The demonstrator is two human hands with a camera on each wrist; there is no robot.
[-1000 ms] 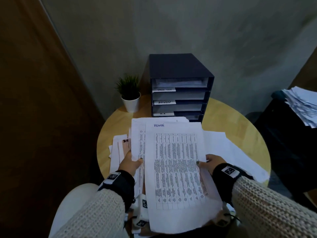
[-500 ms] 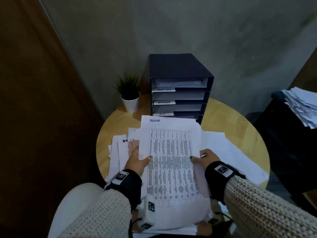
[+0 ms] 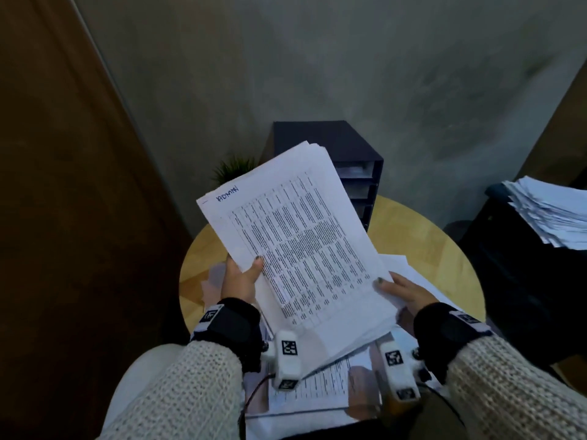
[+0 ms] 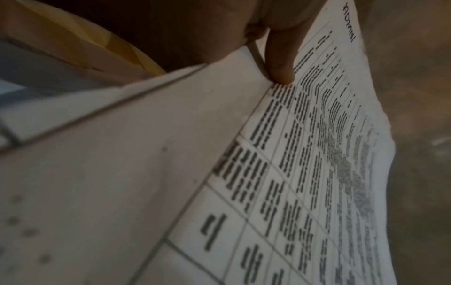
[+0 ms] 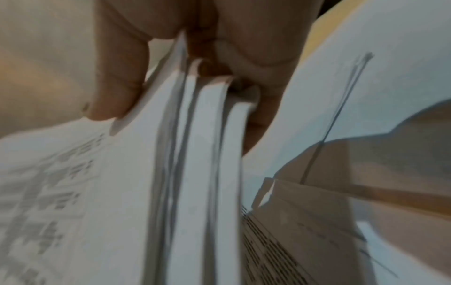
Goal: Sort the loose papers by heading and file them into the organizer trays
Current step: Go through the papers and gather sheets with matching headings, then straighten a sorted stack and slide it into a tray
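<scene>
A small potted plant stands on the round wooden table beyond the left hand. Far right of the right hand, a dark stand sits beside the table.

White papers carry a grid of dense black print, with a word handwritten in blue ink at the top corner. The organizer is dark navy. The round bench is pale yellow wood. A small plant shows green leaves. The sleeves are cream chunky knit, with black wrist bands bearing white tags with black square codes. The wall is mottled grey-green, beside a brown panel.
</scene>
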